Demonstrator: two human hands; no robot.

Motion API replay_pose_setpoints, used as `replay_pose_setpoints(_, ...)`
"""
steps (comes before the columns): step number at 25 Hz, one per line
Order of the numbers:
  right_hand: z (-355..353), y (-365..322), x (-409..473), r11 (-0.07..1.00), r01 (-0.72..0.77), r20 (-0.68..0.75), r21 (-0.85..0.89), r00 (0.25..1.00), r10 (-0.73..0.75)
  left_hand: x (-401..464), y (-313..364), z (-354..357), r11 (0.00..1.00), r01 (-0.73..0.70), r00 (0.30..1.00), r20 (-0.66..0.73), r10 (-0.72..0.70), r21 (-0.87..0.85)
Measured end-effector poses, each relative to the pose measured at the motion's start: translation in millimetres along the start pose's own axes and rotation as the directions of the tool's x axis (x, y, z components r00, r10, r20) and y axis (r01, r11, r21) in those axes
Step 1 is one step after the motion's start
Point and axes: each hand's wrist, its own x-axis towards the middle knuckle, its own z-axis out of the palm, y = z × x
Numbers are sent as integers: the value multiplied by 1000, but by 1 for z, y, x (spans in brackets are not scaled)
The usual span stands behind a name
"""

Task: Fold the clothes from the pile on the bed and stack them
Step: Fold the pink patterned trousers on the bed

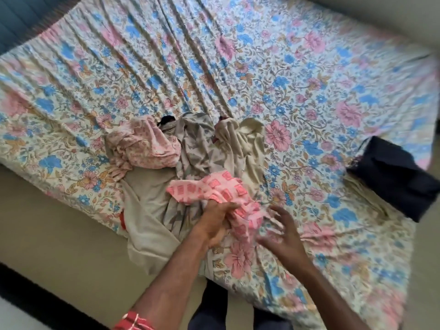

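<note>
A pile of clothes (202,148) lies crumpled near the front of the bed: a pink floral piece (145,146), grey patterned and beige garments, and a pink cloth with red squares (221,189) at the front. My left hand (217,219) grips that pink squared cloth, its fingers curled round a bunch of the fabric. My right hand (279,231) hovers just right of the cloth with fingers spread, holding nothing. A dark folded garment (395,175) lies apart at the bed's right edge.
The bed (262,55) is covered by a wrinkled floral sheet in pink and blue. A beige mattress side (59,229) runs along the front left. A blue headboard or wall (19,15) shows at the top left. My legs stand below the bed edge.
</note>
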Motion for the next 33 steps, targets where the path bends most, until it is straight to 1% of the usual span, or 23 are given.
replay_pose_setpoints(1, 4, -12, -6, 997, 72, 50, 7, 996, -72, -12, 6, 19, 1000, -3, 990, 143, -1, 30)
replay_pose_setpoints(2, 7, -26, -11, 992, 121, 40, 37, 992, -122, -23, 16, 38, 998, -9, 971, 240, -7, 63)
replay_pose_setpoints(3, 7, -41, -13, 986, 130, -38, 106, 991, -126, -32, 28, 57, 992, -29, 965, 261, -3, 121)
replay_pose_setpoints(4, 2, -58, -12, 971, 104, -121, 214, 989, -80, -39, 41, 74, 973, -88, 973, 226, 38, 213)
replay_pose_setpoints(5, -5, -75, -12, 932, 55, -158, 359, 987, 2, -43, 54, 87, 919, -163, 981, 156, 114, 358)
replay_pose_setpoints(6, -14, -90, -12, 851, 1, -133, 525, 988, 80, -45, 68, 94, 826, -237, 971, 114, 209, 511)
replay_pose_setpoints(7, -25, -104, -13, 724, -50, -63, 688, 990, 128, -52, 81, 99, 722, -293, 951, 117, 285, 626)
replay_pose_setpoints(8, -35, -116, -15, 585, -92, 28, 806, 993, 117, -56, 89, 99, 660, -316, 943, 148, 298, 682)
replay_pose_setpoints(9, -44, -126, -19, 467, -118, 98, 877, 993, 67, -62, 93, 98, 633, -309, 950, 196, 244, 710)
replay_pose_setpoints(10, -54, -135, -25, 366, -132, 132, 921, 991, 24, -69, 90, 95, 653, -276, 959, 243, 144, 705)
replay_pose_setpoints(11, -64, -140, -31, 306, -155, 158, 939, 987, 14, -78, 84, 94, 710, -214, 958, 285, 20, 671)
replay_pose_setpoints(12, -74, -144, -36, 302, -177, 174, 937, 984, 38, -87, 76, 94, 774, -153, 937, 339, -84, 615)
replay_pose_setpoints(13, -82, -145, -39, 347, -192, 182, 918, 981, 62, -94, 69, 95, 825, -104, 913, 382, -142, 556)
replay_pose_setpoints(15, -93, -147, -42, 543, -186, 141, 819, 982, 124, -101, 57, 100, 884, -36, 911, 378, -162, 466)
replay_pose_setpoints(16, -95, -147, -44, 644, -170, 78, 746, 983, 168, -103, 53, 105, 894, -37, 928, 348, -136, 447)
replay_pose_setpoints(18, -94, -146, -58, 795, -173, -36, 581, 971, 238, -106, 46, 119, 899, -68, 953, 295, -70, 433)
replay_pose_setpoints(20, -94, -144, -76, 873, -170, -96, 457, 966, 239, -106, 42, 128, 931, -95, 954, 299, -15, 352)
replay_pose_setpoints(25, -111, -142, -105, 973, -44, -12, 228, 999, 48, -118, 52, 152, 930, -178, 960, 266, 91, 323)
replay_pose_setpoints(27, -118, -144, -107, 993, 12, -139, 121, 990, 5, -123, 59, 156, 929, -191, 964, 241, 116, 317)
replay_pose_setpoints(28, -122, -146, -108, 994, 26, -214, 109, 977, -2, -122, 63, 155, 903, -219, 970, 183, 160, 369)
replay_pose_setpoints(29, -127, -151, -110, 990, 49, -268, 132, 963, -12, -123, 66, 154, 844, -244, 970, 111, 217, 477)
replay_pose_setpoints(31, -139, -161, -113, 967, 83, -299, 239, 954, -8, -121, 71, 143, 703, -235, 944, -15, 330, 671)
replay_pose_setpoints(33, -150, -164, -114, 939, 92, -302, 331, 953, 12, -118, 74, 129, 625, -204, 906, -96, 412, 754)
